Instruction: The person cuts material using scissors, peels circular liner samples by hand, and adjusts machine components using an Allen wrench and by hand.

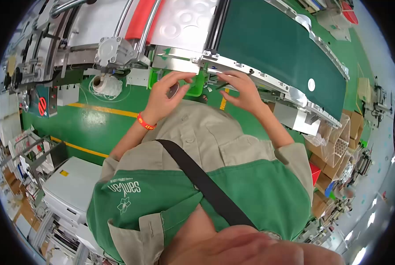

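Note:
My left hand (163,95), with a red wristband (145,122), is curled at the metal edge of the machine (176,64). A small greyish rounded object (174,91) shows between its thumb and fingers; what it is cannot be made out. To its right, my right hand (243,92) has bent fingers around a thin dark object (222,86), mostly hidden by them. Both hands are over the near side of the machine, beside the end of the dark green conveyor belt (277,42). Beneath them is a bright green bin (197,86).
Left of the belt are a white sheet with round shapes (184,20), a red strip (140,20) and metal rollers. A wrapped roll (104,85) hangs below. A white cabinet (71,185) stands at lower left, cardboard boxes (354,128) at right.

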A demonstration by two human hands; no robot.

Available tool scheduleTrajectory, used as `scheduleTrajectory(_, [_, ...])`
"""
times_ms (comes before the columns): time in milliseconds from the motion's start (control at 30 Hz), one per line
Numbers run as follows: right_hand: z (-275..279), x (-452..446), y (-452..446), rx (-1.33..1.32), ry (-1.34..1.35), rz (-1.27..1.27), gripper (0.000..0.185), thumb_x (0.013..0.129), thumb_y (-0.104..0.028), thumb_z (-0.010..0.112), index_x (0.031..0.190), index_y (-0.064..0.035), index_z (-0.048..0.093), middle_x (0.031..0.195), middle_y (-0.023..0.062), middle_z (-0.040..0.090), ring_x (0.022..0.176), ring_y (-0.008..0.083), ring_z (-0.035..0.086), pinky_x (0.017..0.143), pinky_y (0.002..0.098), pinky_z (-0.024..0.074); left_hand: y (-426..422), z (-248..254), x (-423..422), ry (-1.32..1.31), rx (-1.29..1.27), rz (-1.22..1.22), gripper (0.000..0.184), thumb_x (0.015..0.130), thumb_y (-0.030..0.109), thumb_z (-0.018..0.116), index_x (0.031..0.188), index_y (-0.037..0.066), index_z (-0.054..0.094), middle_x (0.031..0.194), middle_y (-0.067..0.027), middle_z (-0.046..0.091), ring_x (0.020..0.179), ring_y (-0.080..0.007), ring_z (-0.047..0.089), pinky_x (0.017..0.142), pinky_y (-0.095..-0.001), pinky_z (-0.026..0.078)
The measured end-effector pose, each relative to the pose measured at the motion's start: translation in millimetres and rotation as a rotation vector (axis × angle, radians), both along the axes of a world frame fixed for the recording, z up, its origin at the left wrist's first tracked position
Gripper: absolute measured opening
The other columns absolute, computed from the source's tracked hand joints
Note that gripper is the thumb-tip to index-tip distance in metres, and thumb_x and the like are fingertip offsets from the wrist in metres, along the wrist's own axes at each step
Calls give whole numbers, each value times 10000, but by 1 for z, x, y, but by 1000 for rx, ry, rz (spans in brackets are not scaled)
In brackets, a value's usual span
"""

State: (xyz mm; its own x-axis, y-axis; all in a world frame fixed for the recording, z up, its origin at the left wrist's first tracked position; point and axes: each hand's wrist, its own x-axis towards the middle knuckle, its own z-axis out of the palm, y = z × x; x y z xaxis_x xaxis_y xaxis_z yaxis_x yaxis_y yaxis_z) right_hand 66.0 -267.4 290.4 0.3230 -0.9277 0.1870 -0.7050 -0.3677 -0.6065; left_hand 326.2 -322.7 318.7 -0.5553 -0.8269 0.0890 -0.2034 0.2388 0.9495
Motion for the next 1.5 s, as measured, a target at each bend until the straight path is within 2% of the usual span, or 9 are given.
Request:
scheduleTrajectory(100, [5, 8, -13, -189, 387, -248, 707, 607, -173, 760, 1250, -116, 473, 1078, 98, 517, 1053, 279, 470, 823, 387, 425, 5, -5, -1, -12, 52, -16, 294, 783, 7, 579, 1067, 73, 618, 869, -8, 601, 638, -67, 462, 584, -200, 384])
scheduleTrajectory(300, [-18, 3, -46, -45, 438, -263, 418, 645, -181, 728, 1028, -89, 588, 921, 38, 587, 890, 228, 559, 737, 351, 452, 22, -38, -8, 102, 322, -3, 213, 828, 111, 608, 1031, 58, 573, 874, 29, 567, 689, -21, 457, 627, -163, 379])
scheduleTrajectory(400, [-18, -3, -47, -140, 380, -251, 320, 670, -211, 726, 951, -106, 615, 852, 13, 603, 817, 211, 584, 608, 305, 478, 29, -58, -9, 177, 471, 13, 191, 814, 142, 635, 971, 45, 588, 758, 51, 521, 566, 17, 372, 531, -158, 341])
scheduleTrajectory(733, [-9, -10, -52, -133, 386, -164, 286, 703, -264, 718, 934, -112, 644, 811, 6, 631, 763, 192, 594, 920, 392, 362, 39, -65, -3, 126, 522, -37, 230, 785, 92, 604, 1006, 48, 563, 797, 25, 509, 609, -38, 401, 570, -192, 369])
scheduleTrajectory(933, [-4, -10, -52, -105, 422, -138, 287, 728, -294, 699, 938, -104, 653, 804, 4, 631, 754, 178, 595, 946, 402, 340, 46, -83, -3, 301, 564, -87, 421, 748, -12, 467, 1168, 5, 444, 1138, -78, 505, 976, -137, 466, 881, -262, 383])
scheduleTrajectory(1033, [-1, -10, -55, -65, 434, -123, 297, 728, -294, 699, 935, -86, 658, 806, 9, 631, 754, 184, 593, 945, 397, 347, 49, -69, 7, 235, 570, -73, 477, 776, -3, 430, 1252, 7, 413, 1148, -79, 507, 1044, -157, 468, 901, -280, 387])
scheduleTrajectory(1167, [-1, -9, -59, -49, 417, -98, 303, 711, -288, 708, 921, -75, 659, 790, 29, 618, 757, 211, 587, 889, 377, 399, 42, -58, 5, 362, 711, -72, 536, 798, 5, 396, 1333, 4, 367, 1150, -76, 497, 1047, -154, 467, 901, -273, 388])
scheduleTrajectory(1267, [4, -3, -56, 26, 377, -173, 293, 699, -246, 716, 920, -62, 656, 777, 47, 613, 752, 241, 584, 805, 343, 436, 25, -58, -2, 947, 1348, -74, 480, 873, 135, 375, 1327, -18, 372, 1160, -87, 496, 959, -161, 497, 837, -288, 424])
scheduleTrajectory(1500, [11, -2, -45, -38, 297, -205, 413, 706, -190, 717, 1085, -95, 586, 973, 70, 607, 903, 271, 555, 815, 367, 436, 30, -67, -1, 708, 1023, -124, 478, 859, 120, 394, 1323, 6, 397, 1046, -36, 470, 883, -113, 474, 796, -231, 406])
